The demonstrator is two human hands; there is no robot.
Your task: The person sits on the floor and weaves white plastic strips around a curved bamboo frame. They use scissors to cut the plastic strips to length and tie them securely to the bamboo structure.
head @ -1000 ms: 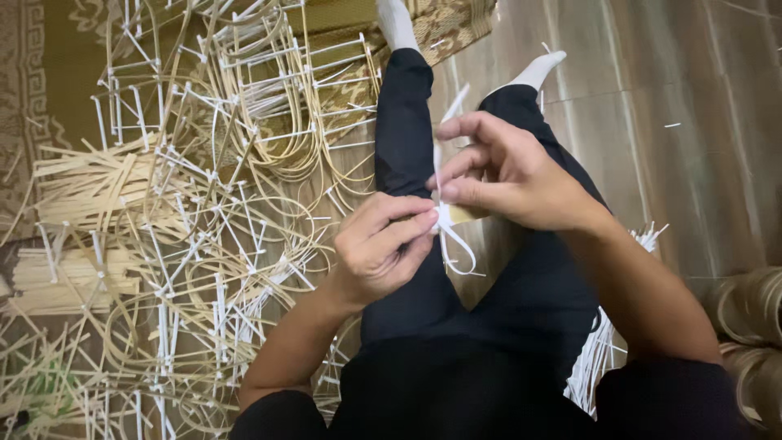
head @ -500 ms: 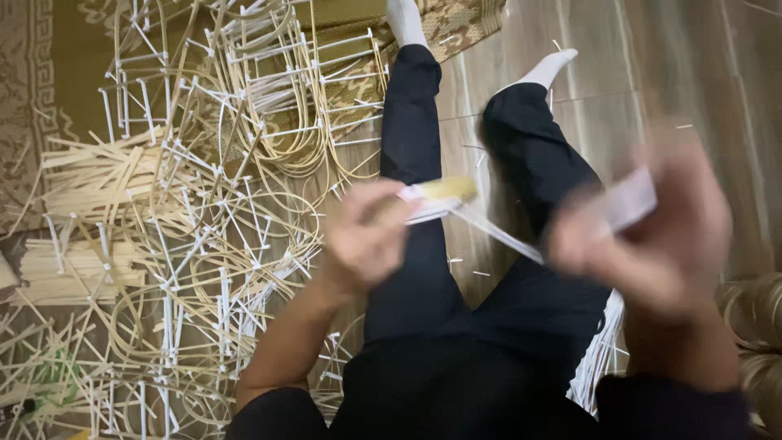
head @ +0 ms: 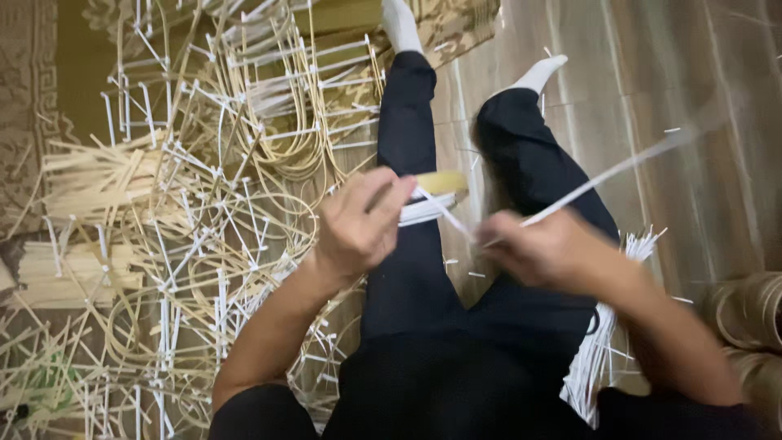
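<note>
Above the lap, centre: left hand (head: 358, 222) clenched around a short bundle of pale cane strips (head: 444, 181), whose blunt yellowish end sticks out to the right of the fingers.
Binding: white plastic strip (head: 425, 209) wrapped in several turns around the bundle, just beside the left fingers.
Right of the bundle: right hand (head: 544, 248), blurred, pinched on the free run of the white strip, which stretches taut up to the far right.
Legs: black trousers (head: 407, 269) and white socks (head: 401, 24), stretched out towards the far side over a wooden floor (head: 652, 73).
Left floor: heap of bent cane frames (head: 220, 204) tied with white strips, on a patterned mat (head: 32, 122).
Far left: loose stacks of straight cane strips (head: 90, 175).
Near right, beside the thigh: sheaf of spare white strips (head: 607, 342).
Right edge: coiled cane rings (head: 749, 305); contents cannot be told.
</note>
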